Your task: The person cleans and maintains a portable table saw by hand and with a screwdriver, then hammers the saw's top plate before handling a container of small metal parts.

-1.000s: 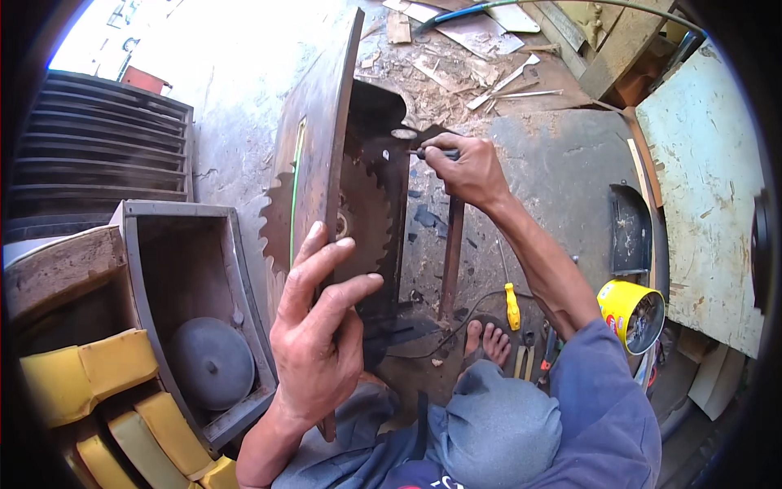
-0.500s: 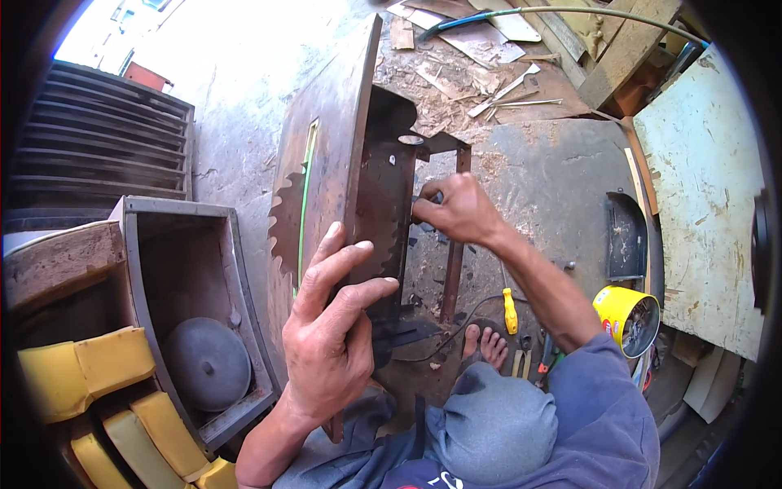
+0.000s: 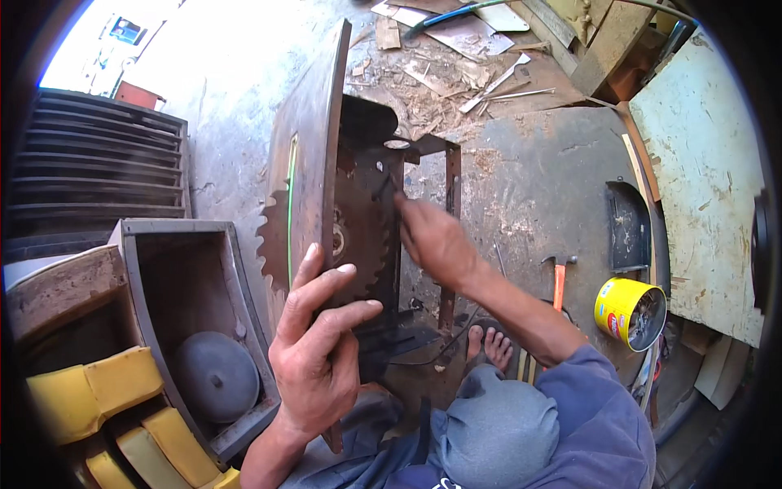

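The left hand (image 3: 322, 359) is up against the near edge of the tilted steel table top (image 3: 308, 155), fingers spread and curled over its rim, gripping it so the rusty plate stands nearly on end. Through the slot in that plate the toothed circular saw blade (image 3: 273, 236) pokes out on the left side, its teeth clear of the hand but not by much. On the right side of the plate, the right hand (image 3: 436, 240) is reaching in at the blade's dark guard housing (image 3: 366, 212), fingertips pinched together right against the metal; something small may be between them, but from here I cannot tell. Behind that hand runs the rusty angle-iron frame (image 3: 450, 196), its upright post just beside the knuckles, so the room in there is tight.

Left of the plate sits an open metal box (image 3: 134, 269) with a grey disc (image 3: 216, 375) inside, close to the blade's teeth. Yellow foam pads (image 3: 98, 391) crowd the lower left corner. To the right the concrete floor (image 3: 538, 171) opens up: a hammer (image 3: 558, 273) lies there, near a yellow tin (image 3: 627, 310). A bare foot (image 3: 489, 346) rests near the frame's base.
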A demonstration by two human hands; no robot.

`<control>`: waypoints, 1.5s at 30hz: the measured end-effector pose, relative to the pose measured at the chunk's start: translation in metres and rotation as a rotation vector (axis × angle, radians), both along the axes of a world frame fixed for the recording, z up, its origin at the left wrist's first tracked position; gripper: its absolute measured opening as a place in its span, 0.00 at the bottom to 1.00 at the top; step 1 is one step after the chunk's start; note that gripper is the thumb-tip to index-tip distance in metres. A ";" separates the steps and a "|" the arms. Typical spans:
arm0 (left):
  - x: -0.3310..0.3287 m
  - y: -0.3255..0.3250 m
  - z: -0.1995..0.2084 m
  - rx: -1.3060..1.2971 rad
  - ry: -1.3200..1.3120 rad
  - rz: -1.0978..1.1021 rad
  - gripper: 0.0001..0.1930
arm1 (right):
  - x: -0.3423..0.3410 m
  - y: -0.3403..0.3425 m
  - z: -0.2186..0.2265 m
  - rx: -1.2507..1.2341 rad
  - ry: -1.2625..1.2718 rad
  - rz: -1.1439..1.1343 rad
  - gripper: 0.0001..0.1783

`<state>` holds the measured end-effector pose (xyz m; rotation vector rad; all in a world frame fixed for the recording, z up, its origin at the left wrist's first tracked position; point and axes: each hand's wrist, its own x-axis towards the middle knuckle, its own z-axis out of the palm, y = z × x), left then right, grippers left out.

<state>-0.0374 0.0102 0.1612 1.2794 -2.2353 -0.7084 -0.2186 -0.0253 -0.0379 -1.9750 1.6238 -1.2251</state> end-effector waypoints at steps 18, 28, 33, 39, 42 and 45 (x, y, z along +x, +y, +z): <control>0.012 -0.002 0.007 -0.029 -0.016 0.023 0.20 | -0.034 0.004 0.041 -0.026 0.127 -0.087 0.11; 0.005 0.001 0.005 0.032 0.021 0.020 0.20 | -0.099 0.006 0.049 0.156 0.259 0.082 0.10; 0.001 0.001 0.001 0.018 0.000 0.008 0.20 | -0.075 0.056 0.045 0.065 0.300 0.097 0.08; 0.000 -0.007 -0.001 -0.039 -0.038 0.001 0.19 | -0.062 0.050 0.040 0.027 0.409 -0.011 0.05; -0.002 -0.008 0.003 -0.074 -0.054 0.000 0.19 | -0.032 0.088 0.034 0.008 0.477 -0.023 0.02; 0.003 -0.005 0.003 -0.053 -0.060 0.020 0.20 | -0.031 0.075 0.024 -0.010 0.454 -0.066 0.07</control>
